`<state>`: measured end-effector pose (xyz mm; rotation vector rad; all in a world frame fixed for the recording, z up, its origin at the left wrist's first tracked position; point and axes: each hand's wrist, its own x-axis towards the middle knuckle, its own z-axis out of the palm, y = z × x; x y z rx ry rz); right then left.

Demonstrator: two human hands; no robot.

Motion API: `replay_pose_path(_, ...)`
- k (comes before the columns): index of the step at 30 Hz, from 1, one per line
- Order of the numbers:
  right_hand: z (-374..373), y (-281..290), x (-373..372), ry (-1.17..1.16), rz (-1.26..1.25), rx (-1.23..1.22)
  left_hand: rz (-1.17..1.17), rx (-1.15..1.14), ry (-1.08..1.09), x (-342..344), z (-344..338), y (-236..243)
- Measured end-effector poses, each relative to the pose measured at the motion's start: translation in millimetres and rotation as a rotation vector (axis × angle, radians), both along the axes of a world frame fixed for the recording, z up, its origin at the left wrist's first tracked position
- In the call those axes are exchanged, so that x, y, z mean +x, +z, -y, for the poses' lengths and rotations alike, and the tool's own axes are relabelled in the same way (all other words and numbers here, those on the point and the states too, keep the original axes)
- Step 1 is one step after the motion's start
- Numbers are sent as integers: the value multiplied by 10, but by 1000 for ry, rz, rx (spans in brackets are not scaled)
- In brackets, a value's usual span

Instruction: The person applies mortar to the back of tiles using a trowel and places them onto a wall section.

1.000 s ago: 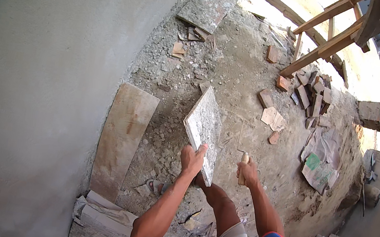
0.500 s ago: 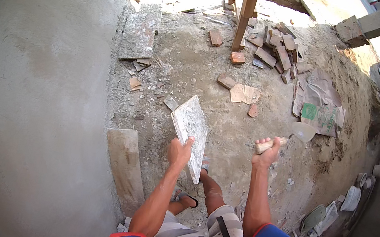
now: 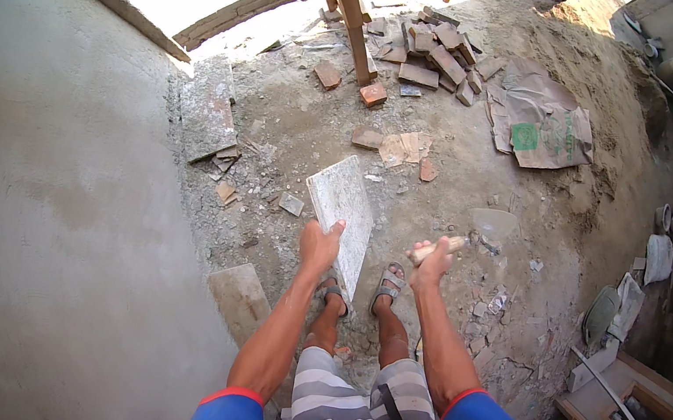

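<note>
My left hand (image 3: 320, 245) is closed on the near-left edge of a flat mortar board (image 3: 347, 212), its thumb laid over the top. The board is pale with a crusted grey surface and tilts in front of my legs. To its right, my right hand (image 3: 431, 264) grips the wooden handle of a trowel (image 3: 494, 224). The trowel's broad grey blade points away to the right, with no clear load of mortar visible on it. A gap separates trowel and board.
A plastered wall (image 3: 77, 167) rises on my left, with a plank (image 3: 239, 301) at its foot. Ahead are a wooden post (image 3: 355, 26), piled bricks (image 3: 443, 54) and a torn paper sack (image 3: 546, 125). A wooden frame (image 3: 632, 411) lies at right.
The view has shifted, and both feet now stand side by side. My right hand and trowel have come left, closer to the board. Both tools are still held.
</note>
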<state>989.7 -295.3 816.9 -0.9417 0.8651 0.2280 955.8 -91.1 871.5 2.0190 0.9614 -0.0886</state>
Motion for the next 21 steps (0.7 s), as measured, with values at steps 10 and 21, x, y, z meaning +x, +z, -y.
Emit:
replay_pose_path(10,1013,-48,123,-95,-131,66,69,-3,-29,-119,507,405)
replay_pose_path(21,2127,-1181,-330,810,-128,-453,-48,-74,-86,371,1062,-391)
